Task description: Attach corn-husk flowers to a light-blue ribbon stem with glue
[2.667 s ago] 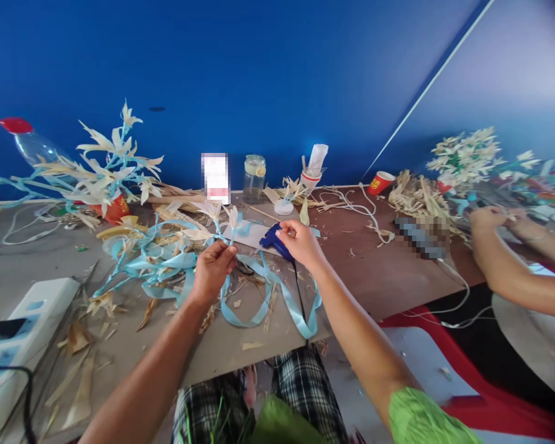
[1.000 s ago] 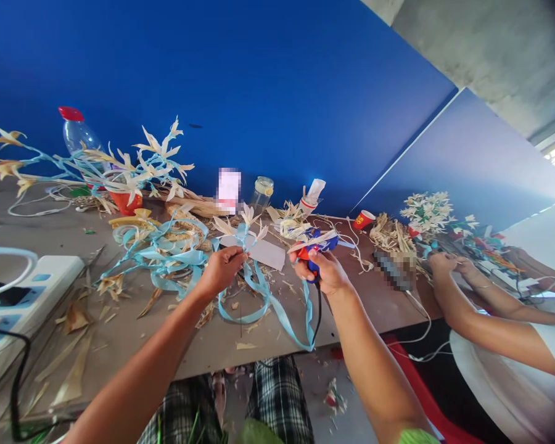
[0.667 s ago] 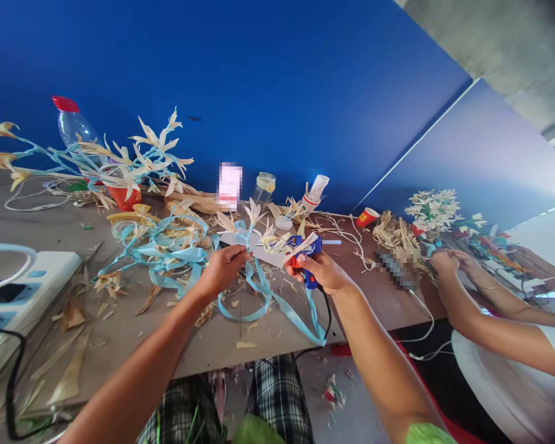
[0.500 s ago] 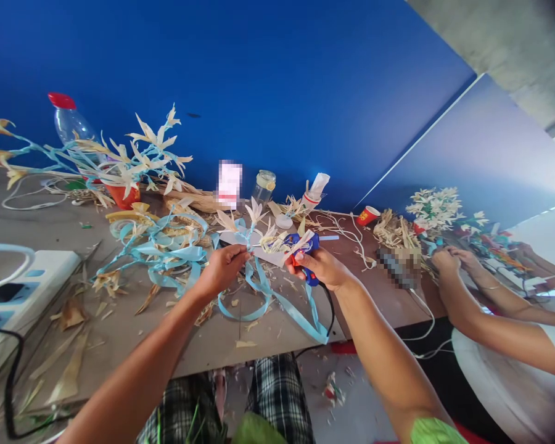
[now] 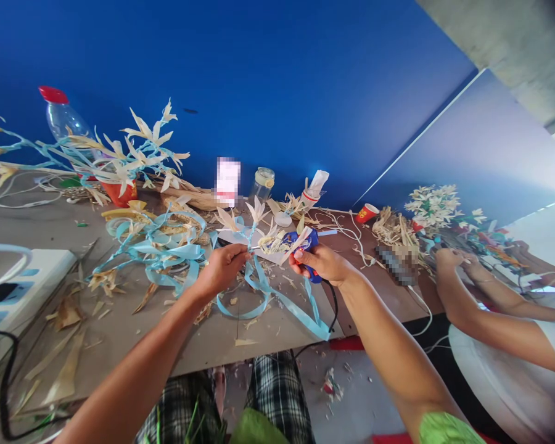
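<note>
My left hand point(image 5: 227, 264) pinches the stem of a pale husk flower point(image 5: 256, 211). Light blue ribbon point(image 5: 264, 285) wraps that stem and trails down in loops onto the table. In my right hand point(image 5: 321, 262) is a blue hot glue gun point(image 5: 311, 254), its thin nozzle pointing left, right by the stem at my left fingertips. A translucent glue stick point(image 5: 327, 232) juts from its back. Pale husk strips point(image 5: 277, 239) lie against the front of the gun; I cannot tell whether my right fingers hold any. A tangle of blue-wrapped stems point(image 5: 166, 250) lies left of my hands.
A red cup point(image 5: 120, 192) holds blue-stemmed flowers at the back left, before a clear bottle point(image 5: 67, 120). A white power strip point(image 5: 32, 290) sits at far left. Behind my hands stands a glass jar point(image 5: 263, 182). At right, a co-worker's hands point(image 5: 453, 258) work beside a blurred phone point(image 5: 396, 265).
The glue gun's nozzle now shows at the stem by my left fingers. My left hand keeps its pinch. The whole view has shifted slightly.
</note>
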A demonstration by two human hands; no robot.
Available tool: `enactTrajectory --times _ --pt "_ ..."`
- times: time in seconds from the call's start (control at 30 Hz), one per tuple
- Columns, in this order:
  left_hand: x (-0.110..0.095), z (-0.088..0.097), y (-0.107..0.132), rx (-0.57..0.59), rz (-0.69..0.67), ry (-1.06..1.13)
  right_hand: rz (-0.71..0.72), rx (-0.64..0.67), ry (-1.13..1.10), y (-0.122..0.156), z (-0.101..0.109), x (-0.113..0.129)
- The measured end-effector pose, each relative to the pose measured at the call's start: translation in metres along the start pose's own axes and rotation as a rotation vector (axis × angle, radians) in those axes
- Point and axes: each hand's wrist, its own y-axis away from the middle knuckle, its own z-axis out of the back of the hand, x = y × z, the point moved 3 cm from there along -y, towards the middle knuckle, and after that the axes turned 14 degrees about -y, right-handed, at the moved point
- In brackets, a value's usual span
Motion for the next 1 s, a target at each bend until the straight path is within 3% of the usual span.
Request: enactTrajectory --times 0.57,1.0 --pt "0.0002 -0.0019 -0.0007 -0.023 -0.051 -0.008 -0.084 -0.039 0.081 0.0005 0.0029 0.0003" --pt "0.0047 -0.0032 -0.0006 -0.008 -0.008 0.038 -0.002 0.004 0.004 0.0021 0.0075 -0.0004"
